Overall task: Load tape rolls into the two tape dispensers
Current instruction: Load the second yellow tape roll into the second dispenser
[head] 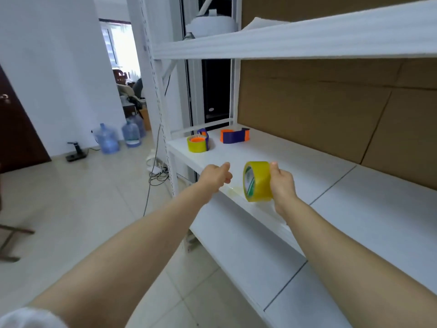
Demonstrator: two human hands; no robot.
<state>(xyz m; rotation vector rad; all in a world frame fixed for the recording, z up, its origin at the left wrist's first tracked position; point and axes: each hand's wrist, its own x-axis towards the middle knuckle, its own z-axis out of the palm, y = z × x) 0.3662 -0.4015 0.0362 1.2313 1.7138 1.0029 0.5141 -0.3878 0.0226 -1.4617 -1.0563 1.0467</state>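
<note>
My right hand (282,183) grips a yellow tape roll (256,181) upright, just above the front of the white shelf (295,166). My left hand (216,177) hovers a short way left of the roll, fingers loosely curled and holding nothing. At the shelf's far left end stands a purple and orange tape dispenser (205,138) with a yellow roll (196,144) seated on its orange hub. A second purple and orange dispenser (235,136) lies to its right with no roll in it.
A brown cardboard sheet (319,110) backs the shelf. An upper shelf (295,43) overhangs the work area. On the floor to the left are several water jugs (107,140), a cable tangle (157,172) and a dark door (16,129).
</note>
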